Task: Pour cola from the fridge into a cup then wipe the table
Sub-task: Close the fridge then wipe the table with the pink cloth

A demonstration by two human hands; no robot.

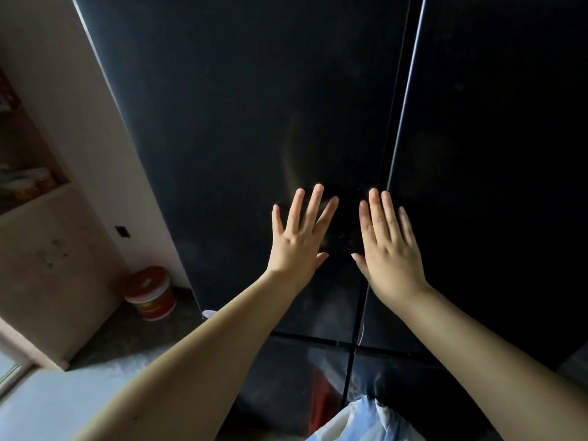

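Black fridge fills my view, both doors shut, so the cola is presumably inside, unseen. My left hand and right hand spread flat and empty near the centre seam. No handle shows; I judge flat palms could slip without catching an edge.

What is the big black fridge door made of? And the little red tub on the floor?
The fridge door looks like glossy dark glass or coated metal; it mirrors the left hand faintly, so it is smooth and shiny. Which one, the picture cannot settle. The red tub looks like plastic: bright printed colours, a thin rimmed lid.
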